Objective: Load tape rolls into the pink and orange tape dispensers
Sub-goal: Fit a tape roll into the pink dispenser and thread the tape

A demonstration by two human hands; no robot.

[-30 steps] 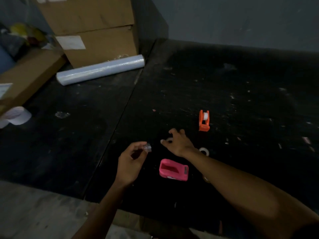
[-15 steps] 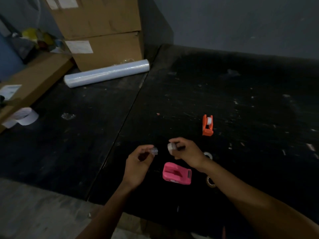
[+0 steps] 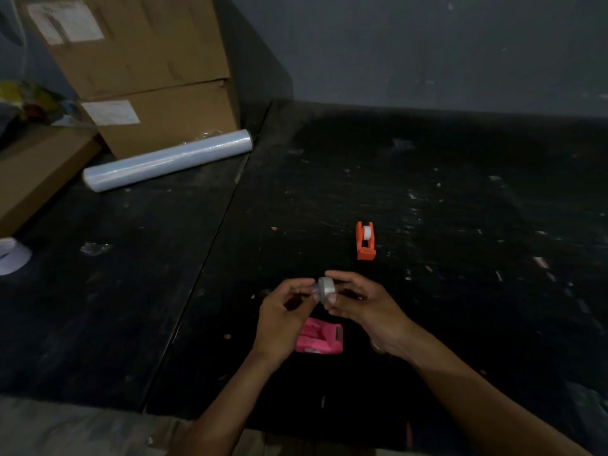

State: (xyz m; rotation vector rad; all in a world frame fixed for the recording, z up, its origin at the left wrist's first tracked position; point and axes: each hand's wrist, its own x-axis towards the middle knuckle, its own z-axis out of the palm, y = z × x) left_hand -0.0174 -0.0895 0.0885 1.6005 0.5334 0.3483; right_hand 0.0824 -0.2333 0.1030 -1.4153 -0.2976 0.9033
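Right hand (image 3: pixel 365 306) pinched tape roll (image 3: pixel 327 290); left hand (image 3: pixel 283 311) pinched clear spool hub (image 3: pixel 315 290) against it. Align hub square to core, then press.

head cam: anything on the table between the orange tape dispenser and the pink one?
Head view: nothing rests on that stretch of black table. Above it, both hands hold a small white tape roll between orange tape dispenser and pink tape dispenser.
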